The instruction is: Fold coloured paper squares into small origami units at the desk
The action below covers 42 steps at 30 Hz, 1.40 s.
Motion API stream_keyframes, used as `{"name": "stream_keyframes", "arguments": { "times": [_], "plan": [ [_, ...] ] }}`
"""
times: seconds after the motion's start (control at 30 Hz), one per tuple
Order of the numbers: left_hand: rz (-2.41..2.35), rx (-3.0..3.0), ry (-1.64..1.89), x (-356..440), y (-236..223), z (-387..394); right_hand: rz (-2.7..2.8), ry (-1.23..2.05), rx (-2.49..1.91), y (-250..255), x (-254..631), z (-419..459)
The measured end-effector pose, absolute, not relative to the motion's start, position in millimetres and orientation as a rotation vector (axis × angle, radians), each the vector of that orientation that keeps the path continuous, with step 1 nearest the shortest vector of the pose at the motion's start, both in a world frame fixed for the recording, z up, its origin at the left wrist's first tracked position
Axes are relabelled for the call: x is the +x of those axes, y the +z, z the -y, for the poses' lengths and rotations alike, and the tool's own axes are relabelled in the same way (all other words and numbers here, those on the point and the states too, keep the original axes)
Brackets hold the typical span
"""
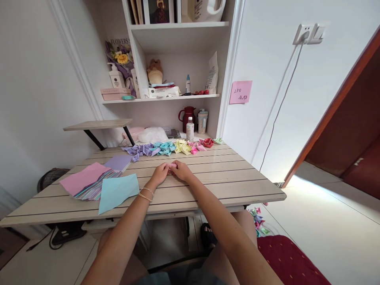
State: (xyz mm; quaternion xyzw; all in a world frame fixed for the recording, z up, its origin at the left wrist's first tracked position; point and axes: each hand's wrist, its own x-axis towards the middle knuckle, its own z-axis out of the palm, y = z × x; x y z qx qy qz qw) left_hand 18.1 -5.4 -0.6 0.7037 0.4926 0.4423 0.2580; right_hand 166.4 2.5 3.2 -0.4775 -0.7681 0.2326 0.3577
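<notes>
Both my hands meet over the middle of the striped wooden desk [225, 170]. Between their fingertips is a small folded piece of pink paper [172, 165], mostly hidden by the fingers. My left hand [160, 173] pinches its left side, and my right hand [181, 171] grips it from the right. Beyond them lies a row of folded paper pieces: purple ones [139, 150], blue ones [164, 148], yellow ones [182, 147], pink ones [198, 146] and a red one [208, 142].
To the left are a fanned stack of coloured paper [86, 178], a light blue sheet [117, 192] and a purple pad [118, 162]. A bottle [190, 128], a red jug [187, 116] and a tumbler [202, 120] stand at the back. A small raised shelf [99, 125] stands back left.
</notes>
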Motion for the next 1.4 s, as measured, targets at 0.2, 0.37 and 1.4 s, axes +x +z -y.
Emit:
{"name": "stream_keyframes", "arguments": {
  "times": [0.2, 0.37, 1.4],
  "plan": [
    [-1.345, 1.961, 1.205, 16.7, -0.2, 3.0, 1.98, 0.599, -1.246, 7.0, 166.4, 0.4],
    [-1.36, 1.946, 1.184, 16.5, 2.4, 2.8, 1.987, 0.574, -1.24, 6.1, 165.6, -2.2],
    [-1.213, 1.414, 1.365, 15.4, 1.0, -9.4, 1.69, 1.011, -1.045, 5.2, 171.6, -10.3]
  ]
}}
